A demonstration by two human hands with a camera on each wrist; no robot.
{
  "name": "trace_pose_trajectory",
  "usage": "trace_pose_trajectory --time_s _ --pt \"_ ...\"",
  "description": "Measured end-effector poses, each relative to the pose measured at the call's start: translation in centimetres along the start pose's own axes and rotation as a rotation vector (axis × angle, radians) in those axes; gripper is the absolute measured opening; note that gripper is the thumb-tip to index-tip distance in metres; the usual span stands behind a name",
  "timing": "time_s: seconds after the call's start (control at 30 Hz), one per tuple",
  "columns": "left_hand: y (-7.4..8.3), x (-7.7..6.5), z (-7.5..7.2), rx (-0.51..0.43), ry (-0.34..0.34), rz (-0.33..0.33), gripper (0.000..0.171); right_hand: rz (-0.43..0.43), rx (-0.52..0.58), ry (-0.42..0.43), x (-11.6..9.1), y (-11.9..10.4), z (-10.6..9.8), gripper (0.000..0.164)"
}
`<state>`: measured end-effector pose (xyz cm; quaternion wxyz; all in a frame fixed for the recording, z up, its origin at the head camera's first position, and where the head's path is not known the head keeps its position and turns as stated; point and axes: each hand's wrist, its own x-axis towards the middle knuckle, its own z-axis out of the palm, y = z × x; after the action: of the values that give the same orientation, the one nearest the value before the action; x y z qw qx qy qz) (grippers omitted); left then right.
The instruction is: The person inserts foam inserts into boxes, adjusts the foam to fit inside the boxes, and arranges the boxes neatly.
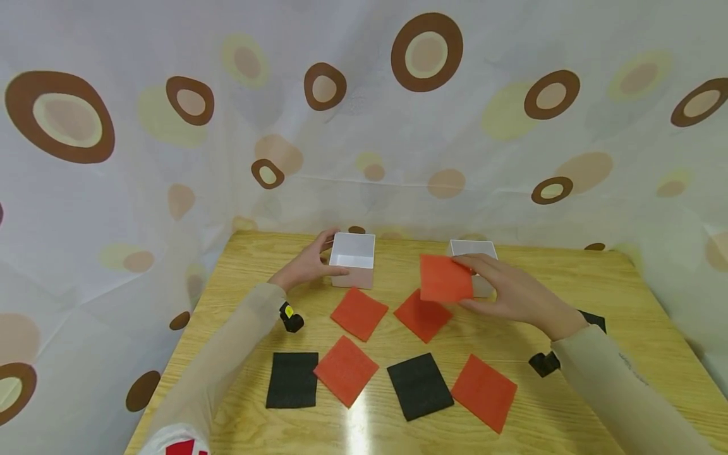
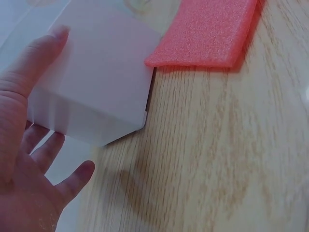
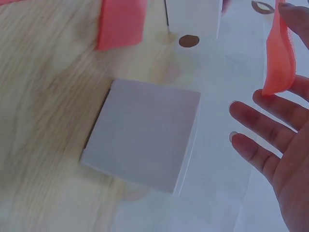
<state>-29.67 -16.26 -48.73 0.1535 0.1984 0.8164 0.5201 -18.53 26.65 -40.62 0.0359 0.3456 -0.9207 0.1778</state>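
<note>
At the back left of the table, my left hand [image 1: 307, 262] grips an open-topped white box [image 1: 359, 278]. Its thumb lies on the front face, its other fingers at the side and back; the left wrist view shows the thumb flat on the box wall [image 2: 104, 63]. My right hand [image 1: 506, 294] pinches a red foam square [image 1: 445, 279] by its right edge, raised over the table. Behind that hand stands a second white box [image 1: 483, 288], partly covered by it. In the right wrist view the foam square [image 3: 280, 65] hangs slightly bent between thumb and fingers, apart from the second box [image 3: 140, 135].
Several red foam squares lie on the wooden table, among them one [image 1: 359, 314] before the left box and one [image 1: 423, 319] below the held square. Black squares [image 1: 292, 380] lie in the front row; another [image 1: 593, 320] shows behind my right wrist. A patterned curtain [image 1: 364, 126] backs the table.
</note>
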Motion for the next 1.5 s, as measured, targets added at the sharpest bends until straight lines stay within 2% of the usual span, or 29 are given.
trace_pose_trajectory --time_s 0.33,0.6,0.9,1.3,1.5 --pt "-0.5 0.2 0.0 0.016 0.017 0.009 0.105 0.033 0.036 -0.039 4.4 -0.2 0.7 0.078" --pt "-0.6 0.3 0.1 0.011 0.015 0.017 0.103 0.013 0.02 -0.038 7.8 -1.2 1.8 0.076" --pt "-0.7 0.2 0.1 0.011 0.015 0.031 0.102 -0.021 0.06 -0.055 11.3 -2.0 3.0 0.076" --pt "-0.7 0.2 0.0 0.025 0.011 0.033 0.102 0.024 0.066 -0.08 14.4 -2.1 5.1 0.076" --pt "-0.8 0.3 0.0 0.019 0.013 0.042 0.1 0.021 0.074 -0.095 15.5 -2.2 6.2 0.077"
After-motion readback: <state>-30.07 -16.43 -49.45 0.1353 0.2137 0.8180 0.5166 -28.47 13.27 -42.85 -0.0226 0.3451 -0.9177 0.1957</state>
